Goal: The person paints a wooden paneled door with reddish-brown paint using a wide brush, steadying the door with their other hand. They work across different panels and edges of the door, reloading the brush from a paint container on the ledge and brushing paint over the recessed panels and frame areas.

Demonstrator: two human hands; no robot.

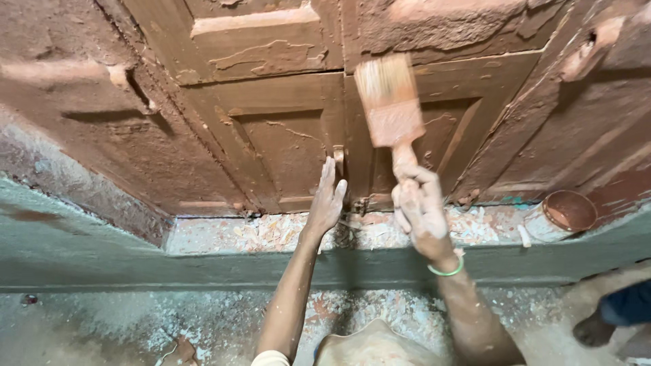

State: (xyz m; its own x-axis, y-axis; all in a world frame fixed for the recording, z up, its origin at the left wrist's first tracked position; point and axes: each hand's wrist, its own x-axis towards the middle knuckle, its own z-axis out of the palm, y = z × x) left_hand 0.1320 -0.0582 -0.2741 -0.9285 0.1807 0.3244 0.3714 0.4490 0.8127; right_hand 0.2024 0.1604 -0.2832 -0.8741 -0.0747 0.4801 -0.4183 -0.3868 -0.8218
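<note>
My right hand (420,210), smeared with brown paint and wearing a green bangle at the wrist, grips the handle of a wide paintbrush (390,102). Its pale bristles point up against the brown wooden double door (278,149), near the centre seam. My left hand (327,200) rests flat with fingers straight on the left door leaf, just beside the small metal latch (338,157) at the seam. Both forearms reach forward from the bottom of the view.
A round paint can (563,213) with brown paint stands on the paint-flecked sill at the right. A grey-green step (102,251) runs across below the door. Someone's foot (595,331) shows at the lower right. Peeling paint patches mark the door panels.
</note>
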